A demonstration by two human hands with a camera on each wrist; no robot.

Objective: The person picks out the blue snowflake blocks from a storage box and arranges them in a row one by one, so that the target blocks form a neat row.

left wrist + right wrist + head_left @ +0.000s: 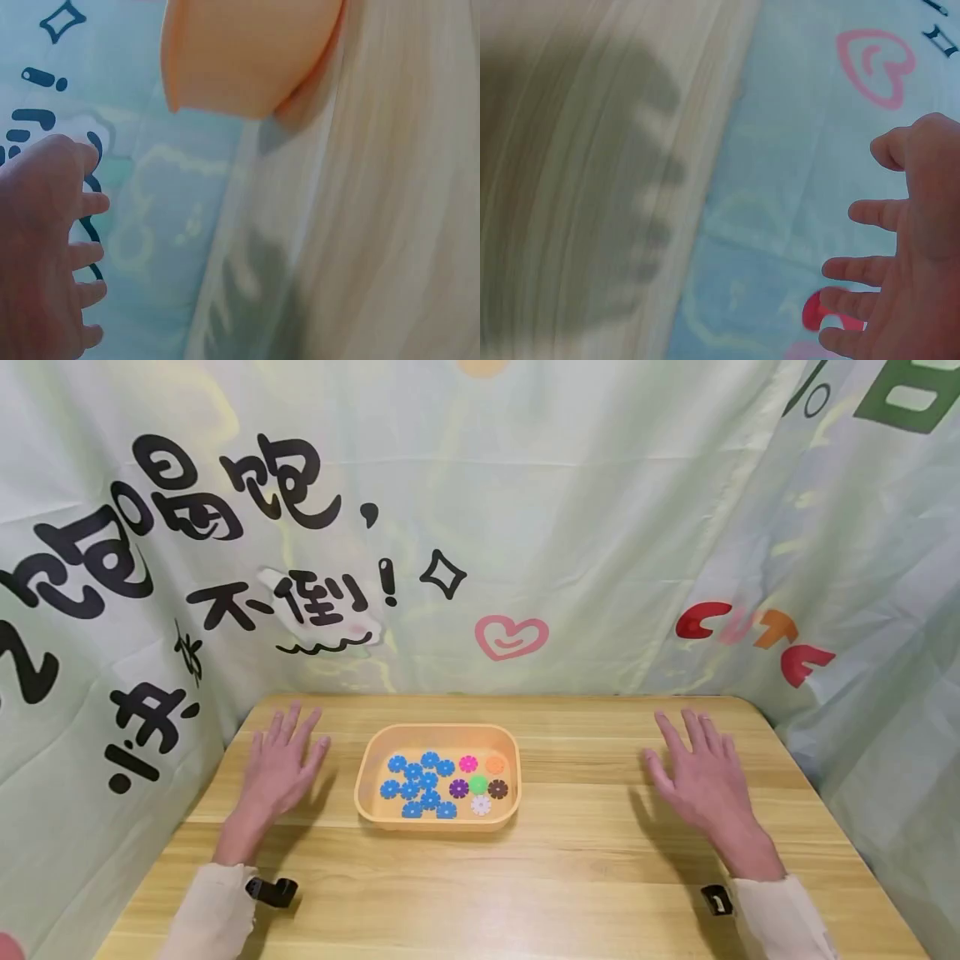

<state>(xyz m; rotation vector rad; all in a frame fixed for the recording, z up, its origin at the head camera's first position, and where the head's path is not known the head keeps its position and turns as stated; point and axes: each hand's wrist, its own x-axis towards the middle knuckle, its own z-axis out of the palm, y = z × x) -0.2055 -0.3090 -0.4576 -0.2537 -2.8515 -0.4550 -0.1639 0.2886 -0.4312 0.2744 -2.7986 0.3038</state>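
An orange plastic tray (362, 777) stands on the table, left of its middle. Blue notched discs (428, 780) fill its left part. On the right lie single discs: a pink one (468, 764), an orange one (495, 765), a purple one (459, 789), a green one (478, 785), a brown one (498, 789) and a white one (481, 805). My left hand (279, 770) is held over the table left of the tray, fingers spread, holding nothing. Farther off, to the right of the tray, my right hand (701, 777) hovers with spread fingers and nothing in it.
The wooden table (585, 860) has rounded far corners. A pale printed curtain (585, 527) hangs right behind its far edge and along both sides. Each wrist carries a black strapped device, such as the left one (273, 892). Shadows of both hands fall on the wood.
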